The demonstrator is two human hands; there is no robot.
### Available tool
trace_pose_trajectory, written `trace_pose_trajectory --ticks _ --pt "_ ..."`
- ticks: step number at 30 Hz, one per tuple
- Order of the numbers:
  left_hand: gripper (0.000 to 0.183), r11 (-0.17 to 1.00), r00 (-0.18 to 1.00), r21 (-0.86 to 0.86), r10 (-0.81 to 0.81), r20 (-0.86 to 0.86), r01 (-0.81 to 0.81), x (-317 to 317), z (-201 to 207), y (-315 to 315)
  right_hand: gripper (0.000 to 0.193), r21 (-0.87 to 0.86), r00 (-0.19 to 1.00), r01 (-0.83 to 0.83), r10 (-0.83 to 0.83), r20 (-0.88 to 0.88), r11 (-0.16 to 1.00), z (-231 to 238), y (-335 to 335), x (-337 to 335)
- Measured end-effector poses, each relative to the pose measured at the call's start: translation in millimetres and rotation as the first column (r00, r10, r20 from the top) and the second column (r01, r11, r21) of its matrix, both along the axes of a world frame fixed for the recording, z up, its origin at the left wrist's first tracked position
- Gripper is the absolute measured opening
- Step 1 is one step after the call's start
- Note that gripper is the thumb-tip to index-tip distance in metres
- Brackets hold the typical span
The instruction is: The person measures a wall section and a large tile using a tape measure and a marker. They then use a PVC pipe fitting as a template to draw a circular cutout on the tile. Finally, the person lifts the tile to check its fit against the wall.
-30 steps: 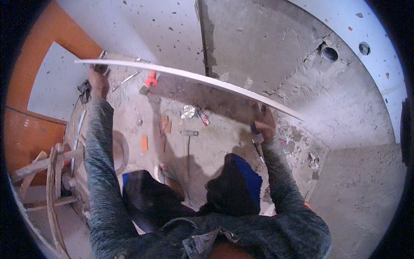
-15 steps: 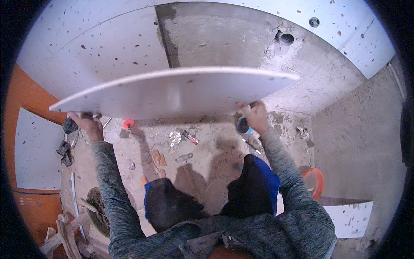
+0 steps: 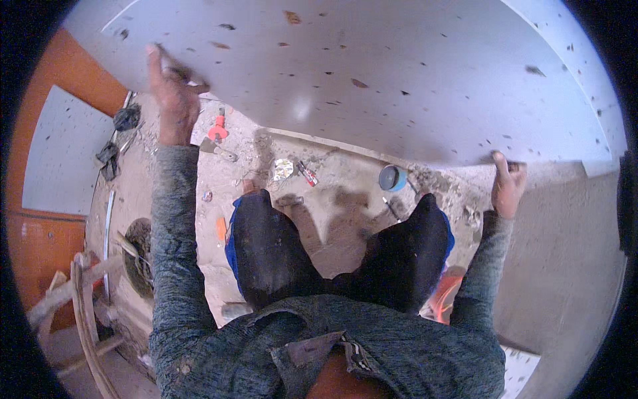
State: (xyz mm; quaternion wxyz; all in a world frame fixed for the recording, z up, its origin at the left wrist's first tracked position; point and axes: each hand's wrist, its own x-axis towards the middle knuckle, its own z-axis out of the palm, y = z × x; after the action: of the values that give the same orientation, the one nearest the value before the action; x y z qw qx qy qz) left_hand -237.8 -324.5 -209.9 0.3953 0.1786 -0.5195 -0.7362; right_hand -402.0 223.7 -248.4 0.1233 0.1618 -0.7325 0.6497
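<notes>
A large white wall tile with dark and brown flecks spans the upper part of the view, up against the wall. My left hand grips its lower left side, thumb on the speckled face and the other fingers curled at the edge. At the lower right edge, my right hand holds the same tile, its thumb laid over the front; its other fingers are partly hidden. Both arms reach forward, spread wide. Whatever lies behind the tile is hidden.
Dusty ground below holds a blue tin, a red tool, a trowel and a hammer. Left are a speckled panel, black plastic bags, a metal bar and a wooden frame. An orange tub stands right.
The tile has swung from nearly edge-on to facing me and now covers the bare grey wall patch. My left hand moved up; my right moved farther right.
</notes>
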Motion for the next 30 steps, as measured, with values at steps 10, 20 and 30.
trace_pose_trajectory --ticks 10,20,30 --pt "0.111 0.998 0.997 -0.039 0.043 0.058 -0.041 -92 64 109 0.050 0.125 0.991 0.062 -0.076 0.112 0.990 42 106 -56" --pt "0.094 1.000 0.996 0.018 0.003 0.092 -0.005 -140 27 134 0.047 0.385 0.984 0.057 -0.118 0.136 0.921 38 147 -107" --pt "0.088 0.995 0.988 -0.006 0.100 0.117 -0.100 -171 -14 125 0.030 0.328 0.983 0.059 -0.111 0.143 0.943 -9 132 -121"
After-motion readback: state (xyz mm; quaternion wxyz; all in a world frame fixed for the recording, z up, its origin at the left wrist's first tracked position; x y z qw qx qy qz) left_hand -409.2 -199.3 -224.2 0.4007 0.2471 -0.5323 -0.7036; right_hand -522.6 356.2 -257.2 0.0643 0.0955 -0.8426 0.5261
